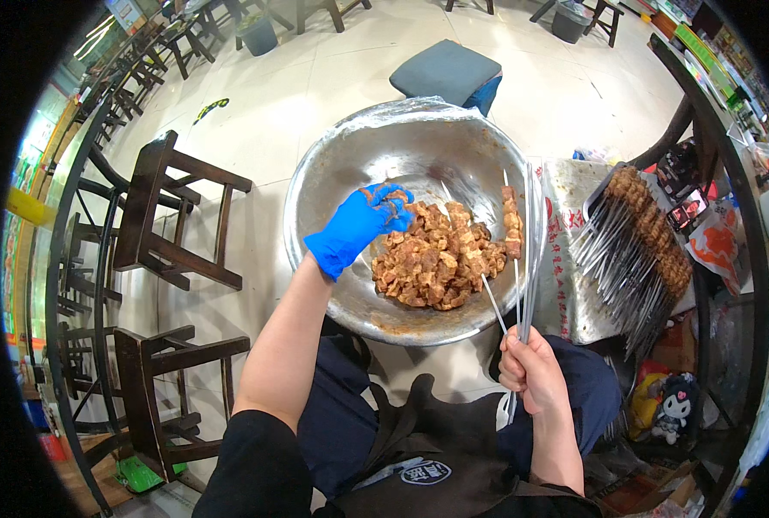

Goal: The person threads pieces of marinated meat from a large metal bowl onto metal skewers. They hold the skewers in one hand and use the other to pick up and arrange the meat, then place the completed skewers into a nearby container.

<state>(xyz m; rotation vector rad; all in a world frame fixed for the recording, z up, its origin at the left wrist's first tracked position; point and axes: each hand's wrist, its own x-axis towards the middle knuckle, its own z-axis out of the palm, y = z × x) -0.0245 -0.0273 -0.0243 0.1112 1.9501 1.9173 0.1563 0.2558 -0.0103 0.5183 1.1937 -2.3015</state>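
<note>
My left hand [365, 220], in a blue glove, hovers over the left side of a wide steel basin [333, 298]. Its fingers curl around brown meat pieces [394, 197]; how many is unclear. Below and to the right, a heap of cut, marinated meat [417, 272] lies in the basin. My bare right hand [530, 369] grips a bundle of metal skewers [532, 259] near the basin's front right rim. One skewer carries a short row of meat [511, 223]. Another loaded skewer [465, 239] slants over the heap, its lower end reaching the right hand.
To the right, a tray of many loaded skewers [643, 239] rests by a stained white box [566, 259]. A phone [687, 210] lies beyond it. Plastic film [410, 113] covers the basin's far rim, near a padded stool [446, 71]. Wooden stools [171, 220] stand left.
</note>
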